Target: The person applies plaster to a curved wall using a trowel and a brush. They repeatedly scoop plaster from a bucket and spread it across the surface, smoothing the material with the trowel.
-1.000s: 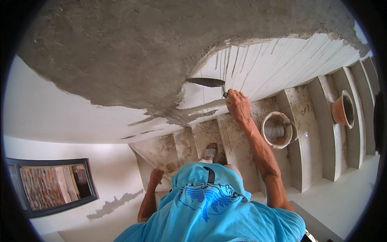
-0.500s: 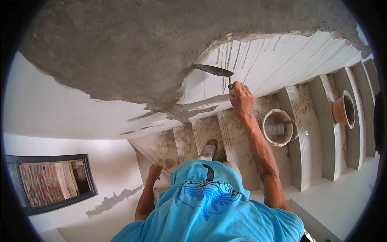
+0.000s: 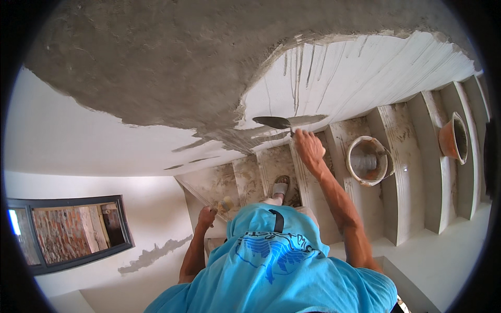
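My right hand [image 3: 310, 148] is closed round the handle of a pointed mason's trowel [image 3: 272, 122]. The trowel's dark blade lies near the lower edge of the white wall [image 3: 334, 78], just under the ragged edge of the wet grey mortar [image 3: 172, 62]. A grey smear [image 3: 309, 119] runs along the wall to the right of the blade. Low beside my body, my left hand [image 3: 207, 216] is curled into a loose fist, with nothing showing in it.
Concrete stairs [image 3: 360, 203] run along the wall's foot, splashed with mortar. A pale bucket [image 3: 367, 182] stands on a step to my right, and an orange-brown bucket [image 3: 448, 140] is farther right. One sandalled foot [image 3: 280, 189] rests on a step. A dark-framed window [image 3: 128, 229] is at left.
My right hand has brought the trowel down the wall, away from the mortar's edge. A grey smear now shows beside the blade. My left hand stays in a fist.
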The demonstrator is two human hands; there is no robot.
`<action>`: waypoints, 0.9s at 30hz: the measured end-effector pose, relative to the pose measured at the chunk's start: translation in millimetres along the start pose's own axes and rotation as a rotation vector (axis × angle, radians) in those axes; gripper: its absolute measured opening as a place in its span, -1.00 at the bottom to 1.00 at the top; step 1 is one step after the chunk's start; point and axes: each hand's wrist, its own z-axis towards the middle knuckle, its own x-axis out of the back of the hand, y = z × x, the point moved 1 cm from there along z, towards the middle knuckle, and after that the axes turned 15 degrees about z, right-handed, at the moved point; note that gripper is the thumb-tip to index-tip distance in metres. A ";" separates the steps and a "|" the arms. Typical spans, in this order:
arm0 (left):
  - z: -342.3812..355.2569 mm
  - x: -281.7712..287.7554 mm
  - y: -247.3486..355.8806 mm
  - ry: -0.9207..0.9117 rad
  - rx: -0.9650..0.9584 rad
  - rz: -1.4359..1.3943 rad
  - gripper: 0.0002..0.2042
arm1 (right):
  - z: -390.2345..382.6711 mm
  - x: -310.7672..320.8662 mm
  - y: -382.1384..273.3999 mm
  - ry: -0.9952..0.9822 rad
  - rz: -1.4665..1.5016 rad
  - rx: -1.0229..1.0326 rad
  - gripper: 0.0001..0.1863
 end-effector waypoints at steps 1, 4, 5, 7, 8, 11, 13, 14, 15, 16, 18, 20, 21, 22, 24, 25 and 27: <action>-1.1 0.1 0.9 0.003 -0.013 0.014 -0.73 | -15.3 -6.6 6.4 -0.005 0.066 -0.070 -0.76; 1.5 6.2 11.5 -0.001 -0.090 0.057 -0.72 | -70.0 -31.2 42.6 0.071 0.142 -0.149 -0.79; 5.2 6.7 19.5 0.006 -0.144 0.059 -0.72 | -89.0 -41.2 58.3 0.068 0.139 -0.228 -0.79; 6.6 6.1 41.8 0.000 -0.191 0.051 -0.71 | -130.2 -36.9 67.4 0.002 0.226 -0.409 -0.79; 7.6 7.7 65.7 -0.012 -0.198 0.053 -0.71 | -151.2 -35.0 72.6 -0.019 0.272 -0.507 -0.79; 12.4 15.6 150.8 -0.128 -0.215 0.040 -0.70 | -244.0 -90.7 122.2 0.005 0.295 -0.775 -0.75; 17.6 -4.6 191.2 -0.240 -0.250 0.000 -0.70 | -280.4 -69.5 110.7 0.081 0.373 -0.767 -0.71; 23.8 -13.6 213.4 -0.291 -0.303 -0.011 -0.69 | -302.3 -71.7 111.0 0.139 0.398 -0.800 -0.70; 29.9 -22.0 237.3 -0.336 -0.350 -0.027 -0.69 | -321.9 -73.6 112.6 0.195 0.424 -0.823 -0.70; 30.3 -30.7 267.2 -0.379 -0.428 0.005 -0.68 | -338.3 -73.7 111.8 0.205 0.477 -0.938 -0.74; 27.3 -54.3 324.7 -0.429 -0.577 0.068 -0.67 | -348.9 -41.2 84.3 0.305 0.793 -1.163 -0.75; 22.2 -82.8 376.5 -0.465 -0.699 0.133 -0.68 | -363.1 -27.0 69.1 0.391 0.958 -1.250 -0.75; 21.7 -99.0 399.0 -0.490 -0.749 0.169 -0.69 | -376.0 -29.0 66.3 0.430 0.962 -1.239 -0.75; 22.9 -114.2 418.2 -0.489 -0.816 0.215 -0.70 | -387.4 -30.1 65.4 0.459 0.965 -1.221 -0.75; 28.0 -148.8 451.0 -0.451 -0.983 0.304 -0.72 | -423.1 -56.2 70.4 0.531 0.868 -1.128 -0.74; 34.5 -170.1 463.4 -0.406 -1.081 0.341 -0.72 | -438.1 -68.0 69.8 0.564 0.819 -1.080 -0.74; 33.9 -206.5 485.4 -0.283 -1.268 0.416 -0.72 | -449.6 -73.6 53.4 0.633 0.846 -1.195 -0.73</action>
